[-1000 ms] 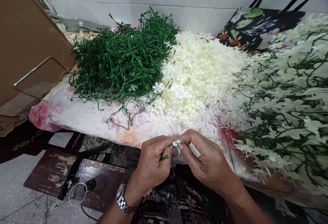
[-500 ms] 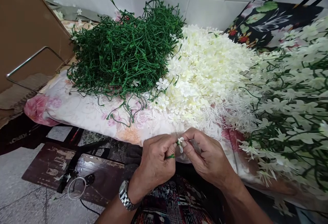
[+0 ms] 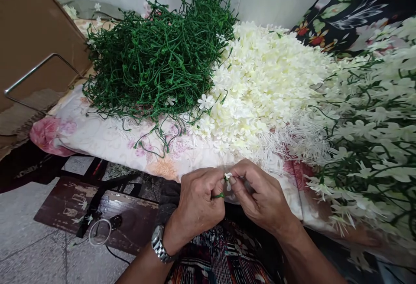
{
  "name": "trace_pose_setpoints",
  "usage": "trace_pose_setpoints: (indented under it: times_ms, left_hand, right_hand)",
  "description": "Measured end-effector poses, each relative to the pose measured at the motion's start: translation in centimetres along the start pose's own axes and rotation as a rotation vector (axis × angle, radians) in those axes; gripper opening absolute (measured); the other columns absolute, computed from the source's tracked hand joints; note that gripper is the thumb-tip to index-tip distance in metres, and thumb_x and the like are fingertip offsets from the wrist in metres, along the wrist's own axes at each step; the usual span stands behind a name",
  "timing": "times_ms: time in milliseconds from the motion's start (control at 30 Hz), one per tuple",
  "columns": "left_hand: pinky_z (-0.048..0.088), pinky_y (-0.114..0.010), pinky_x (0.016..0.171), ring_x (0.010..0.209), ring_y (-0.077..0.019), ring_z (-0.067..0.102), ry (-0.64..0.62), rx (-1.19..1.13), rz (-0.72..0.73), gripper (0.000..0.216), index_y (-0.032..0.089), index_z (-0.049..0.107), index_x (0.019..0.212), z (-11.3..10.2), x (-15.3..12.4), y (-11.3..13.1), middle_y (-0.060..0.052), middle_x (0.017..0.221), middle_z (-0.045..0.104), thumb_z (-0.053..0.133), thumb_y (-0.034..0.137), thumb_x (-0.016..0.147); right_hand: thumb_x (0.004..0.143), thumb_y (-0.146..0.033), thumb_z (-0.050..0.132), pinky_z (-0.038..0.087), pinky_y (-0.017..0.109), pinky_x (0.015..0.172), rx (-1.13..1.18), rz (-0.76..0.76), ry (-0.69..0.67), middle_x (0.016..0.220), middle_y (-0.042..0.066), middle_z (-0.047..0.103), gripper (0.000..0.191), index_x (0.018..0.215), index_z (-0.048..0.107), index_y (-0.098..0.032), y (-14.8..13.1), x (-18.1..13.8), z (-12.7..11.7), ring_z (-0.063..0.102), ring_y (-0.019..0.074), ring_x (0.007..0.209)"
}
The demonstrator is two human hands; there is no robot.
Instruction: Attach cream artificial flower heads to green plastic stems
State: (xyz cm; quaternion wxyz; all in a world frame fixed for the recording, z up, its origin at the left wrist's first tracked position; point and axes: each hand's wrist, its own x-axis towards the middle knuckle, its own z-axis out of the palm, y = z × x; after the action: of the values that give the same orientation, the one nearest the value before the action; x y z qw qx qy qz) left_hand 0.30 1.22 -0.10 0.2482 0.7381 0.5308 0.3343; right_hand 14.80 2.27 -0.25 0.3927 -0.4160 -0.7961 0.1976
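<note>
White flower (image 3: 228, 175), at the near edge of the floral cloth (image 3: 110, 143), is pinched in my right hand (image 3: 264, 197); my left hand (image 3: 199, 197) grips a green stem (image 3: 218, 196). I think a crooked push could bend the stem or crease the flower.

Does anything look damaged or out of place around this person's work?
Yes: the brown board at lower left has patches of its surface worn away, and a few stray white flowers lie there, away from the blossom pile. A single blossom also sits among the green stems, looking misplaced.
</note>
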Motion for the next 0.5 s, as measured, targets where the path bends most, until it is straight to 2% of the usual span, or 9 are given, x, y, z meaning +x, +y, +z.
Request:
trace_pose_setpoints:
  times_ms: [133, 333, 500]
  left_hand:
    - [0.025, -0.023, 0.049, 0.048, -0.0096, 0.032, 0.01, 0.016, -0.007, 0.022, 0.019, 0.033, 0.054, 0.03, 0.06, 0.1, 0.004, 0.05, 0.036, 0.042, 0.006, 0.07]
    - [0.025, -0.021, 0.047, 0.048, -0.0087, 0.031, 0.012, -0.006, -0.015, 0.023, 0.019, 0.031, 0.054, -0.32, 0.25, 0.2, 0.005, 0.049, 0.034, 0.04, 0.006, 0.071]
    - [0.029, -0.018, 0.048, 0.048, -0.0076, 0.036, -0.015, -0.133, -0.026, 0.021, 0.017, 0.044, 0.057, -0.81, 0.21, 0.12, 0.005, 0.051, 0.04, 0.041, 0.006, 0.075]
  right_hand:
    - [0.085, -0.006, 0.044, 0.044, 0.022, 0.056, 0.002, -0.04, 0.016, 0.069, 0.001, 0.05, 0.011, 0.085, 0.048, -0.017, 0.06, -0.13, 0.13, 0.049, 0.0107, 0.063]
    - [0.085, -0.007, 0.045, 0.044, 0.023, 0.056, 0.022, -0.052, 0.028, 0.068, 0.001, 0.05, 0.011, 0.085, 0.049, -0.017, -0.18, 0.01, 0.14, 0.048, 0.0111, 0.063]
    - [0.086, -0.009, 0.046, 0.046, 0.023, 0.058, 0.074, -0.028, 0.033, 0.071, 0.002, 0.055, 0.01, 0.087, 0.052, -0.017, -0.42, 0.03, -0.44, 0.053, 0.0115, 0.066]
